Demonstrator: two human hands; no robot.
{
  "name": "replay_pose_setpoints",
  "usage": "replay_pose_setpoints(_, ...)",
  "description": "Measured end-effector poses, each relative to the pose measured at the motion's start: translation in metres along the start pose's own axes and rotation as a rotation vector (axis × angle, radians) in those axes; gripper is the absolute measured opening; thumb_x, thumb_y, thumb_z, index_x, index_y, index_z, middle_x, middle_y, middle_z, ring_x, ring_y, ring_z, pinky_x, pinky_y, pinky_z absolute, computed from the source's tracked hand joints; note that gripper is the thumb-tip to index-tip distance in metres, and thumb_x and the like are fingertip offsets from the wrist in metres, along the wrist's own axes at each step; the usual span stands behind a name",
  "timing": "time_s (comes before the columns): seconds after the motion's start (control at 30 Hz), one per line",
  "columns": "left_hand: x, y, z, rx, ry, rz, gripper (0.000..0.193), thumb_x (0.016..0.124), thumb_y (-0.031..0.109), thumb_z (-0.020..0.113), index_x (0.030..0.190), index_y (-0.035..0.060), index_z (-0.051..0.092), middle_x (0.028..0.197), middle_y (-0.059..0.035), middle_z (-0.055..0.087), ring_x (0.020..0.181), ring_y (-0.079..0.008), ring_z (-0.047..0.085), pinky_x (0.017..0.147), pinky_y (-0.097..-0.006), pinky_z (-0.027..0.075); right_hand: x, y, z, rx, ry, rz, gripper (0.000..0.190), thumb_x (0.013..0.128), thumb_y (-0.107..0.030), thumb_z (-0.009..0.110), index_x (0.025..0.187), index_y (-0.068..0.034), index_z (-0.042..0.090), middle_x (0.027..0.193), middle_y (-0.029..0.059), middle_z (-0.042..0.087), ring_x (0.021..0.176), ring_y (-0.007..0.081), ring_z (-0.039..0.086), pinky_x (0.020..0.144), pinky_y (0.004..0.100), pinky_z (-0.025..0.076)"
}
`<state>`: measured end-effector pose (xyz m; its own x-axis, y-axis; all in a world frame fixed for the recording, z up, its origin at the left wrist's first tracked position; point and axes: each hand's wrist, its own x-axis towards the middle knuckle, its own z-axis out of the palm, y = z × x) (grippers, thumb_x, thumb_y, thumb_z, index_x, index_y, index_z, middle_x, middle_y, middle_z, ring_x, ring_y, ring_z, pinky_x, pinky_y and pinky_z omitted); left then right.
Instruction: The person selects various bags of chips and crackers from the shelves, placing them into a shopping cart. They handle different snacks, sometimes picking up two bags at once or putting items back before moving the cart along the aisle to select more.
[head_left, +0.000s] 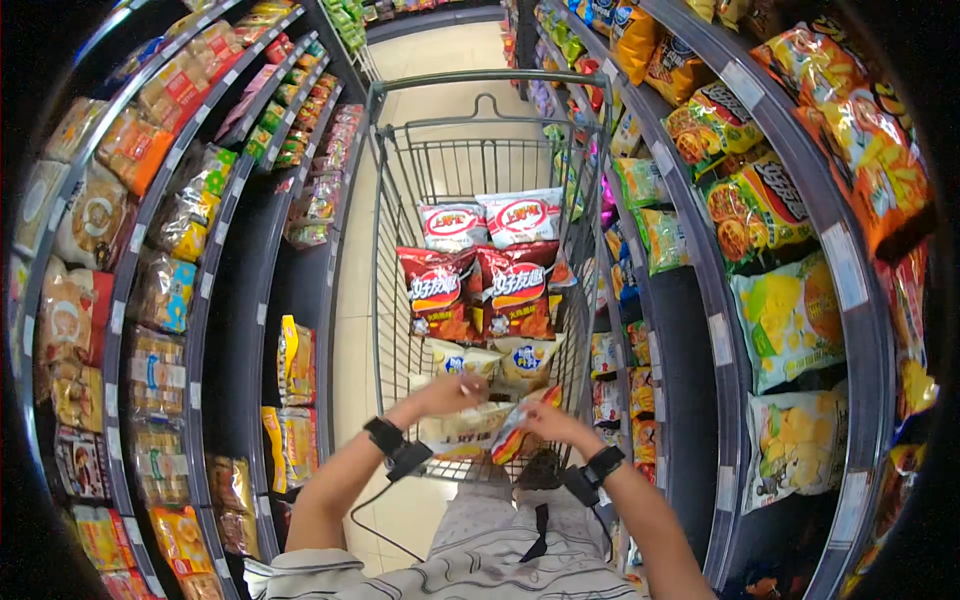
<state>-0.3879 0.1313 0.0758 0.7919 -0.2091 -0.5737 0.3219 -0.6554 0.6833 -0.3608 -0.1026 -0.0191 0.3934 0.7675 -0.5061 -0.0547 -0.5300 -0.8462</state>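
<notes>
A wire shopping cart (379, 300) stands right in front of me, with several snack bags inside. My right hand (553, 421) pinches the upper part of a red and yellow snack bag (508, 441), which tilts at the cart's near end. My left hand (454, 394) hovers over a cream-coloured bag (457, 431); its fingers are blurred, and whether they touch anything is unclear. Beyond the hands lie a pale yellow bag (457, 358) and a cream bag with a blue logo (527, 361). Two red crisp bags (441, 296) lean side by side, with two white bags (523, 217) behind them.
Shelves of packaged bread and snacks (157, 375) line the left side. On the right, shelf edges (720, 345) run close to the cart, holding crisp bags (795, 322). Pale floor tiles (352, 300) show beside the cart. A black cable (367, 525) hangs from my left wrist.
</notes>
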Motion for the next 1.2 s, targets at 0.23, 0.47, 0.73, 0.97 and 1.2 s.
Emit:
replay_pose_setpoints(0.23, 0.127, -0.051, -0.157, -0.181, 0.583, 0.016, 0.030, 0.074, 0.018, 0.059, 0.096, -0.0026, 0.053, 0.086, -0.0142, 0.059, 0.078, -0.0198, 0.057, 0.070, -0.0305, 0.045, 0.054, -0.071, -0.138, 0.267, 0.650, -0.235, 0.039, 0.081, -0.014, 0.051, 0.116, -0.003, 0.041, 0.100, 0.0149, 0.054, 0.097, 0.0238, 0.051, 0.080, 0.0317, 0.041)
replay_pose_setpoints(0.47, 0.228, -0.103, -0.185, -0.293, 0.632, 0.001, 0.057, 0.071, 0.020, 0.066, 0.113, -0.0057, 0.037, 0.105, -0.0165, 0.050, 0.089, -0.0204, 0.052, 0.077, -0.0293, 0.042, 0.104, -0.060, -0.168, 0.279, 0.811, -0.248, 0.042, 0.079, -0.010, 0.053, 0.118, -0.002, 0.039, 0.109, 0.0152, 0.051, 0.103, 0.0223, 0.048, 0.088, 0.0321, 0.036)
replay_pose_setpoints(0.73, 0.261, -0.138, -0.176, -0.309, 0.753, 0.021, 0.088, 0.061, 0.023, 0.075, 0.119, -0.0118, 0.019, 0.108, -0.0220, 0.043, 0.096, -0.0242, 0.049, 0.082, -0.0309, 0.041, 0.088, -0.069, -0.177, 0.304, 0.436, -0.123, 0.039, 0.083, -0.015, 0.050, 0.117, -0.001, 0.040, 0.113, 0.0131, 0.049, 0.106, 0.0207, 0.047, 0.089, 0.0316, 0.037)
replay_pose_setpoints(0.97, 0.260, -0.146, -0.175, -0.295, 0.775, -0.112, 0.098, 0.062, 0.028, 0.075, 0.124, -0.0090, 0.008, 0.114, -0.0219, 0.037, 0.103, -0.0243, 0.043, 0.088, -0.0303, 0.036, -0.063, -0.064, -0.111, 0.046, -0.546, 0.435, 0.047, 0.080, -0.043, 0.048, 0.106, -0.004, 0.048, 0.093, 0.0175, 0.054, 0.087, 0.0324, 0.053, 0.075, 0.0395, 0.042)
replay_pose_setpoints(1.2, 0.263, -0.157, -0.177, -0.327, 0.768, -0.019, 0.093, 0.066, 0.024, 0.073, 0.123, -0.0094, 0.007, 0.114, -0.0213, 0.038, 0.101, -0.0218, 0.045, 0.087, -0.0305, 0.037, -0.255, -0.051, 0.057, 0.336, -1.113, 0.934, 0.093, 0.063, -0.057, 0.060, 0.130, -0.007, 0.020, 0.127, 0.0180, 0.033, 0.109, 0.0325, 0.041, 0.082, 0.0377, 0.041)
